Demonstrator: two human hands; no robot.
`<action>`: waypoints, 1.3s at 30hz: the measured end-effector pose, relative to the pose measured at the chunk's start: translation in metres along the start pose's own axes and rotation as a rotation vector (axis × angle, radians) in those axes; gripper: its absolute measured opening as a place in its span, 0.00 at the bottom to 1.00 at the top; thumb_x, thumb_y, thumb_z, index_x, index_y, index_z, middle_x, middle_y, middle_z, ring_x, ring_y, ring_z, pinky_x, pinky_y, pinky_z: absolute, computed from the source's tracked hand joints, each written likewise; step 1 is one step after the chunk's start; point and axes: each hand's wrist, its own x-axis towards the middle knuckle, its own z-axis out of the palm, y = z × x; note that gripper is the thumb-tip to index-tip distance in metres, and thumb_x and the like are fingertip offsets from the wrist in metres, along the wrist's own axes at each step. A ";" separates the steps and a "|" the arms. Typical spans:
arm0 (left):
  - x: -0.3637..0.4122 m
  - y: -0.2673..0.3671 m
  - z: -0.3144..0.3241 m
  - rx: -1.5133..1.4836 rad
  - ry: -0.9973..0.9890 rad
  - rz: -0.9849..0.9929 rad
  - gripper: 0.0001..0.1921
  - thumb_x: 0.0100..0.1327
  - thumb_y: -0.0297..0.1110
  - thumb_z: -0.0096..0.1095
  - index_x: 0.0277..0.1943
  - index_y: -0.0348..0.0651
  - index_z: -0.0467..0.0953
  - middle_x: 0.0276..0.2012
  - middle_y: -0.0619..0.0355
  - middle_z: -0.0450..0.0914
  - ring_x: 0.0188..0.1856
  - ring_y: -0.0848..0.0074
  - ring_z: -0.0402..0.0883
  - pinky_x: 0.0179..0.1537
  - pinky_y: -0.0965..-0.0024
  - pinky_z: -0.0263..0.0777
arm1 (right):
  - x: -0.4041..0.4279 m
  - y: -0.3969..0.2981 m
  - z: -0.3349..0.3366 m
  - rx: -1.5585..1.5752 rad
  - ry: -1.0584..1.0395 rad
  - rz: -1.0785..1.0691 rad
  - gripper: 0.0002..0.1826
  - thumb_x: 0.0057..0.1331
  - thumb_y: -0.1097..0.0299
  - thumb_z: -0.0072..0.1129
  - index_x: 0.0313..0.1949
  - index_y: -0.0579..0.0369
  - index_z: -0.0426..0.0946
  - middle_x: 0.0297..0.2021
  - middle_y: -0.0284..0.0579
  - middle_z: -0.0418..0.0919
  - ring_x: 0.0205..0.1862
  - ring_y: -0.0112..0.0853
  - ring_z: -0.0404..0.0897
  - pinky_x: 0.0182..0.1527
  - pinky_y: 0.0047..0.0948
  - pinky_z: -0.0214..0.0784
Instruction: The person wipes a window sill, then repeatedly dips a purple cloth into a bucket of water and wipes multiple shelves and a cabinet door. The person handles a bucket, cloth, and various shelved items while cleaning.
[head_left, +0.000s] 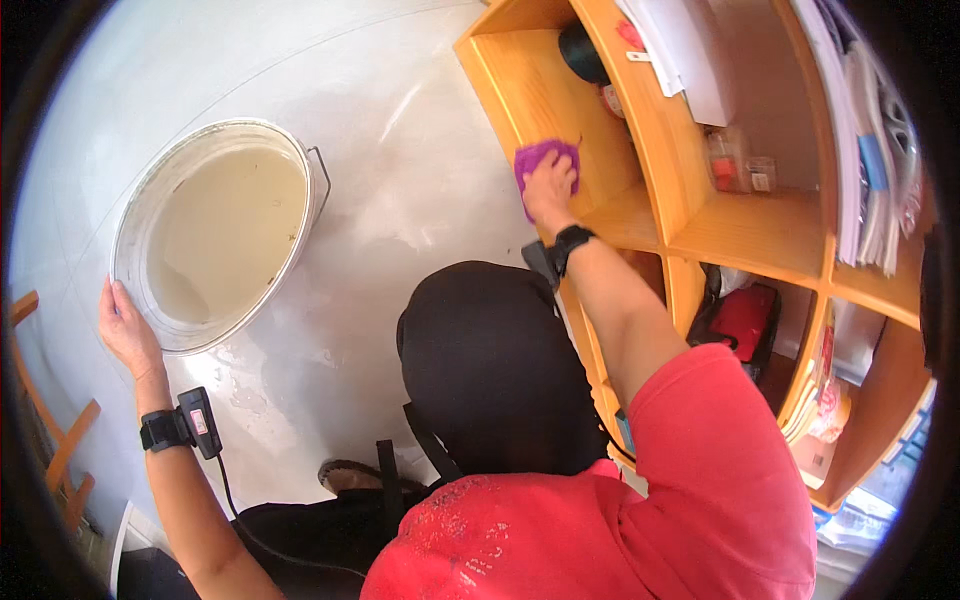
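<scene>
My right hand (551, 189) presses a purple cloth (531, 159) against the lower panel of an open cubby in a wooden shelf unit (611, 217). Part of the cloth is hidden under the fingers. At the left, my left hand (131, 330) grips the near rim of a round, pale bucket (129, 225). Cloudy, brownish water (225, 232) stands in the bucket, with a few dark specks in it. The bucket's wire handle (325, 184) hangs down on its right side. Both wrists wear black straps with small devices.
Dark green spool-like object (583, 56) and papers (660, 45) occupy the upper cubbies. Small clear containers (739, 165) and a red-and-black bag (742, 322) sit in others. Wet marks show on the pale floor (360, 300). Wooden slats (71, 442) stand at far left.
</scene>
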 end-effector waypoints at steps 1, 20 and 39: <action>0.000 0.000 0.001 0.020 0.015 -0.040 0.18 0.69 0.36 0.48 0.53 0.31 0.73 0.44 0.48 0.81 0.44 0.69 0.79 0.48 0.70 0.69 | -0.013 0.004 0.001 0.018 -0.018 0.089 0.27 0.64 0.66 0.44 0.58 0.72 0.58 0.51 0.65 0.61 0.52 0.56 0.63 0.57 0.47 0.57; 0.003 -0.013 0.006 0.057 0.024 0.065 0.19 0.69 0.36 0.46 0.53 0.29 0.72 0.48 0.42 0.78 0.49 0.59 0.77 0.53 0.66 0.66 | 0.035 -0.073 -0.044 0.821 0.160 -0.131 0.12 0.59 0.68 0.57 0.41 0.62 0.75 0.40 0.55 0.74 0.42 0.47 0.74 0.45 0.38 0.67; 0.003 -0.015 0.023 0.070 0.057 0.081 0.18 0.69 0.36 0.46 0.53 0.34 0.73 0.47 0.44 0.78 0.47 0.56 0.77 0.49 0.62 0.68 | 0.039 0.049 -0.198 0.364 0.056 0.561 0.35 0.61 0.55 0.53 0.65 0.54 0.56 0.67 0.51 0.52 0.68 0.53 0.49 0.67 0.43 0.46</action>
